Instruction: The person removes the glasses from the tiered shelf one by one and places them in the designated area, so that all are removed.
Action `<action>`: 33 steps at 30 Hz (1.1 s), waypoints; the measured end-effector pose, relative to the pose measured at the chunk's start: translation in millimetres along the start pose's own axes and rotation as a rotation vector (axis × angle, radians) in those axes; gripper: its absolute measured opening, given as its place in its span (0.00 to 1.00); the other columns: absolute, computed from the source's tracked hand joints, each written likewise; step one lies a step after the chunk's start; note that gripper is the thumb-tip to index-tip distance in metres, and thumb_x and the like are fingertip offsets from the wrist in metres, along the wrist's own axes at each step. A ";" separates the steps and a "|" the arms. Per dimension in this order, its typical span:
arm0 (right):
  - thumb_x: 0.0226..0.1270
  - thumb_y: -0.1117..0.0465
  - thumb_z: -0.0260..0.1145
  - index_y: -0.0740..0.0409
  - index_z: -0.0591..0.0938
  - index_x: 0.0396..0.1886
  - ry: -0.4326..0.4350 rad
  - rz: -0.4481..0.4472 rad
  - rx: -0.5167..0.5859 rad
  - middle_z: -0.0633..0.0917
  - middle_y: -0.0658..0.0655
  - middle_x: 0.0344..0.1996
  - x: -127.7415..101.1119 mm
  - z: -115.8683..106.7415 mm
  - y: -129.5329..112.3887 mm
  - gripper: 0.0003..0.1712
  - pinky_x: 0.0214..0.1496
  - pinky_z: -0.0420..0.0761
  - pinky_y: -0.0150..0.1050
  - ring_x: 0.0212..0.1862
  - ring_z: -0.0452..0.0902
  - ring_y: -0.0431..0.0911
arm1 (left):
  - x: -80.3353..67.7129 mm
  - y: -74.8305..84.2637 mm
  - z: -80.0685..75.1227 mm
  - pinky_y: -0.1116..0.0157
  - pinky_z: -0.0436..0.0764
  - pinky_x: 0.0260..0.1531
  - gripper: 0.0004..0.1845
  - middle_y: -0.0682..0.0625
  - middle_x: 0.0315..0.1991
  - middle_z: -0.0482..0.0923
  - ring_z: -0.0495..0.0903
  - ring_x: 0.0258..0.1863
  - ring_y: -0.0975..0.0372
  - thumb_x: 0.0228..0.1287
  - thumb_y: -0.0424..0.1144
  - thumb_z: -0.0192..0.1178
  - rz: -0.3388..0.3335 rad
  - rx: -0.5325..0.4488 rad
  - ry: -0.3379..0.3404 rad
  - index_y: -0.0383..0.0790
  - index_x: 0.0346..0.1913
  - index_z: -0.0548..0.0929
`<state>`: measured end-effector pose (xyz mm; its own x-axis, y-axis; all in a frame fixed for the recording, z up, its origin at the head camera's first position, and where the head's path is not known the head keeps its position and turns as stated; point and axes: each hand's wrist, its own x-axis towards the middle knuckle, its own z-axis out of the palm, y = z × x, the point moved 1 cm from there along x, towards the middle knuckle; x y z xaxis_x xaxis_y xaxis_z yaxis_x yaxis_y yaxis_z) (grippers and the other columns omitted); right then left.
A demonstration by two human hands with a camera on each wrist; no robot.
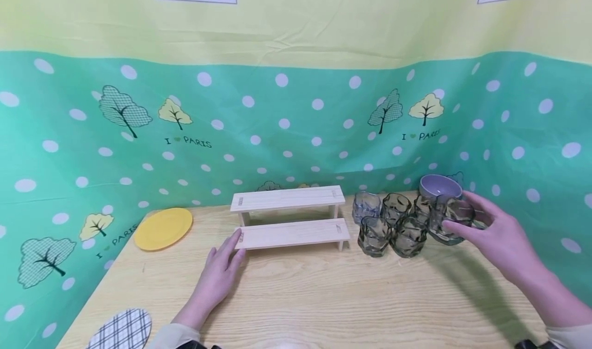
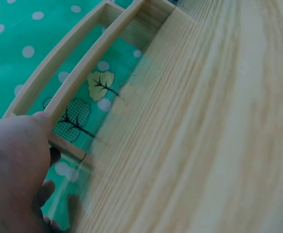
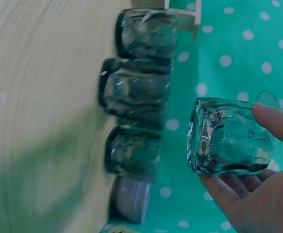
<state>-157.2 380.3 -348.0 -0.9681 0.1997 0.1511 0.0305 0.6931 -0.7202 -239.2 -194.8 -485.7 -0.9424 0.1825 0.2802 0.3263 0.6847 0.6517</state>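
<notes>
Two hands are working at the desk (image 1: 324, 297). The right hand (image 1: 497, 236) is gripping a smoky glass tumbler (image 1: 449, 220), fingers and thumb curled round it, holding it lifted just above the cluster of tumblers (image 1: 393, 225) near the desk's far right corner, beside a lilac bowl (image 1: 440, 187). The left hand (image 1: 217, 277) is lying flat with straight fingers touching the left end of the two-step wooden rack (image 1: 291, 220), which is standing at the middle of the far edge. Judged step: one tumbler is being carried while the rack is steadied. Judged next move: a level transfer leftward, clearing the neighbouring glasses, onto a rack step.
</notes>
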 end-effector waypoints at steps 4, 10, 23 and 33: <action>0.75 0.39 0.77 0.52 0.48 0.93 0.001 0.006 -0.023 0.70 0.80 0.76 1.2 0.4 15.2 0.64 0.62 0.68 0.84 0.73 0.66 0.82 | 0.1 -0.2 -0.1 0.31 0.44 0.83 0.32 0.36 0.83 0.66 0.61 0.83 0.37 0.91 0.46 0.52 0.000 0.001 0.000 0.39 0.88 0.62; 0.75 0.41 0.77 0.53 0.46 0.93 -0.004 0.008 -0.012 0.69 0.80 0.77 4.1 8.2 43.0 0.64 0.63 0.67 0.86 0.73 0.64 0.84 | 1.1 -1.6 0.7 0.31 0.44 0.83 0.32 0.36 0.83 0.65 0.61 0.83 0.37 0.91 0.46 0.52 -0.001 0.006 0.000 0.39 0.88 0.62; 0.73 0.39 0.78 0.54 0.47 0.93 0.006 0.041 -0.023 0.60 0.83 0.80 2.8 27.6 68.6 0.65 0.62 0.69 0.85 0.73 0.61 0.86 | 0.3 -0.7 0.6 0.31 0.44 0.83 0.32 0.37 0.83 0.65 0.60 0.84 0.37 0.92 0.46 0.51 -0.005 -0.002 -0.009 0.39 0.88 0.61; 0.73 0.37 0.77 0.51 0.49 0.92 0.011 0.056 -0.087 0.30 0.76 0.85 7.1 34.5 79.5 0.64 0.65 0.54 0.91 0.81 0.30 0.86 | -1.1 2.0 -1.1 0.30 0.43 0.82 0.32 0.36 0.83 0.65 0.60 0.83 0.37 0.91 0.47 0.51 -0.005 -0.013 -0.009 0.39 0.88 0.62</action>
<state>-170.2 412.9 -427.6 -0.9616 0.2469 0.1199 0.1065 0.7383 -0.6661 -237.4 -194.4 -483.9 -0.9448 0.1854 0.2703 0.3222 0.6765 0.6622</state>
